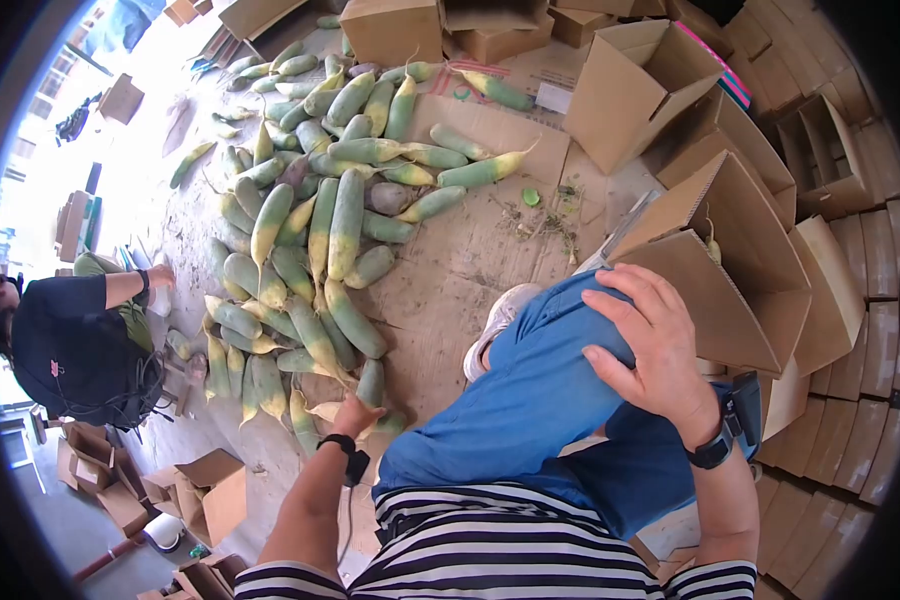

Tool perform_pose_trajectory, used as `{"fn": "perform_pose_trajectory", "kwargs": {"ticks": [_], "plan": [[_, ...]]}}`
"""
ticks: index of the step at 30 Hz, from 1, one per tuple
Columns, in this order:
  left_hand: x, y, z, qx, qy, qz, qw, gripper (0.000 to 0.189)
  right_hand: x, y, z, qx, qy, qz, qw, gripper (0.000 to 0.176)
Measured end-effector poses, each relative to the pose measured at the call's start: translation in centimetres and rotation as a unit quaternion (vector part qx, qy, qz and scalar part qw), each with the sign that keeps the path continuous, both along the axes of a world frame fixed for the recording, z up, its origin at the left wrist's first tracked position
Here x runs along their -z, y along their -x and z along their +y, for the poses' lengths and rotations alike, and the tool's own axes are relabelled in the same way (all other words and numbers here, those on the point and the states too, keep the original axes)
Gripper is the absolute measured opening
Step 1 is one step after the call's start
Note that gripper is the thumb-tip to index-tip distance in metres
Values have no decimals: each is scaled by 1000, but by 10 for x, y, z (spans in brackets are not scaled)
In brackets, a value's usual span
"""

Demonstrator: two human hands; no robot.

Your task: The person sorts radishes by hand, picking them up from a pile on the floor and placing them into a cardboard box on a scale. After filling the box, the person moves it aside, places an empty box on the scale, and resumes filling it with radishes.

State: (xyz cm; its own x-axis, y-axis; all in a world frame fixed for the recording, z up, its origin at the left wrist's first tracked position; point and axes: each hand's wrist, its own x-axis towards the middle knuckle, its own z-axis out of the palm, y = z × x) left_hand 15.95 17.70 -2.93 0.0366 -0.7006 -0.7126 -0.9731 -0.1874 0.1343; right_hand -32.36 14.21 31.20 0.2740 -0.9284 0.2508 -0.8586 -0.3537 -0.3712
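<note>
A large pile of green radishes [345,225], pale yellow toward their tips, lies on the floor ahead and to my left. At the pile's near edge my left hand [356,414] is closed around the lower end of a short green radish [371,382]. Part of the grip is hidden by the hand itself. Another green radish [390,423] lies just right of that hand. My right hand [650,345] rests on my knee in blue trousers [515,385], fingers spread, holding nothing. Both wrists wear dark bands or watches.
Open cardboard boxes [735,265] stand close on my right, before stacked cartons [850,440]. More boxes [390,35] line the far side. Another person [75,350] in dark clothing sits left of the pile. Leaf scraps [545,222] litter the floor.
</note>
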Motion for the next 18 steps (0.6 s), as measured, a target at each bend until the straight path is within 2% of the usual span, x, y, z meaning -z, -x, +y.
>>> {"fn": "perform_pose_trajectory", "kwargs": {"ticks": [2,3,4,5,6,7,8,10,11,12,13,14,16,18], "plan": [[-3,9,4,-63,9,8,998,91,0,-3,-2,2,0,-3,1000,43],[-5,11,6,-70,32,19,997,79,0,-3,-2,5,2,-6,1000,42],[-6,11,-1,-65,34,21,997,79,-1,-2,-2,10,4,-4,1000,42],[-9,8,-8,-184,-62,110,975,71,-1,-1,-2,7,7,-6,1000,42],[-17,8,-15,-298,-159,192,922,64,0,-2,-1,3,9,-9,1000,41],[-35,13,-22,-423,-244,310,816,52,2,-2,1,7,10,-8,1000,41],[-54,19,-30,-418,-244,313,818,52,3,-1,1,5,8,-11,1000,42],[-99,43,-52,-350,-236,411,808,46,5,2,1,12,13,-5,1000,44],[-116,55,-64,-308,-200,439,820,43,6,1,3,13,17,-10,1000,43],[-148,77,-78,-271,-175,410,853,43,8,1,4,17,21,-12,1000,43],[-170,95,-90,-202,-127,446,862,42,12,0,5,14,29,-11,999,45],[-188,117,-103,-128,-81,484,862,41,15,2,7,17,36,-6,999,46],[-226,172,-122,-91,-75,530,840,46,10,21,16,44,41,9,998,46],[-291,213,-128,74,96,569,813,55,12,5,10,12,28,-68,997,57]]}}
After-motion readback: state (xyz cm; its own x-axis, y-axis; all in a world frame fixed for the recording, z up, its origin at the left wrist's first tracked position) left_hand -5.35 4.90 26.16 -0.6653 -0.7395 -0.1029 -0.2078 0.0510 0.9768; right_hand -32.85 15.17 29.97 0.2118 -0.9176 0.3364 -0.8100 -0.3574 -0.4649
